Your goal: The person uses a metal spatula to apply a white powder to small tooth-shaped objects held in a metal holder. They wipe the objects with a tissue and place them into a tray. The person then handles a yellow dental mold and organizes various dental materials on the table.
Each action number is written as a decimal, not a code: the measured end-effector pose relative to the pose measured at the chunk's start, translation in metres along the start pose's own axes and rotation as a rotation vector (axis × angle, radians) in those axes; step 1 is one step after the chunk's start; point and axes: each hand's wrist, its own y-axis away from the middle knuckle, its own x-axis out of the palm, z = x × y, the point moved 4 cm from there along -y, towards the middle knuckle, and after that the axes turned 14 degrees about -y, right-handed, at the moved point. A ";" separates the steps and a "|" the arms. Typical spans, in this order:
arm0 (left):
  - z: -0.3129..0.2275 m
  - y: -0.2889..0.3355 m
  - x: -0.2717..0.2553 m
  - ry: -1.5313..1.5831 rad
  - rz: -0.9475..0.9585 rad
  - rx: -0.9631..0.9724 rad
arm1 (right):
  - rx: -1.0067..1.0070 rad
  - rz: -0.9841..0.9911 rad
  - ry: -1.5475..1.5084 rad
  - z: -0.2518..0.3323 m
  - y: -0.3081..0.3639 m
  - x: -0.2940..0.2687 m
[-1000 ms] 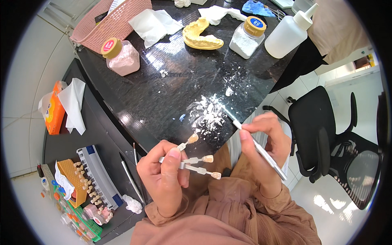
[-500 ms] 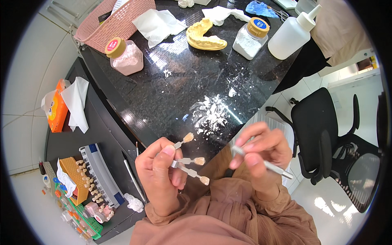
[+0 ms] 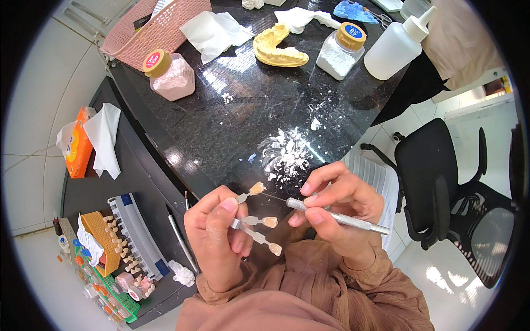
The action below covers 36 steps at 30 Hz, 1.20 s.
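Fanned out from my left hand (image 3: 221,223) are three dental shade tabs, each a pale stem with a tooth-coloured tip. The thumb and fingers pinch their stems. The top shade tab (image 3: 256,188) points up and right; the middle tab (image 3: 270,222) and lower tab (image 3: 275,249) spread below it. My right hand (image 3: 342,207) holds a slim metal handle (image 3: 353,222) with a knurled end between thumb and fingers. A thin needle-like tip (image 3: 274,197) reaches left from it to the top tab's tooth; whether it touches, I cannot tell.
White plaster crumbs (image 3: 286,154) lie ahead on the black table. Beyond stand a yellow dental cast (image 3: 276,48), a pink powder jar (image 3: 172,80), a white powder jar (image 3: 338,55) and a squeeze bottle (image 3: 392,52). A shade guide holder (image 3: 138,237) lies left; a black chair (image 3: 428,171) stands right.
The metal handle has turned and steadied in my right hand, its needle tip now at the top shade tab. My right hand has shifted slightly left. The left hand holds nearly still.
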 end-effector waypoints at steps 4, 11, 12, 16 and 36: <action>-0.001 0.000 0.000 -0.002 -0.004 -0.004 | -0.008 0.007 -0.017 0.000 0.000 -0.001; 0.000 0.000 0.000 -0.003 -0.001 -0.013 | 0.008 -0.003 -0.046 -0.002 0.000 0.001; 0.000 0.000 0.000 0.005 0.006 -0.011 | 0.007 0.001 -0.040 -0.003 0.000 0.001; 0.000 0.001 0.000 0.015 0.014 -0.008 | 0.004 -0.014 -0.076 -0.004 0.000 0.001; 0.000 0.000 0.000 0.000 0.015 -0.019 | 0.028 -0.016 -0.138 -0.004 0.001 -0.002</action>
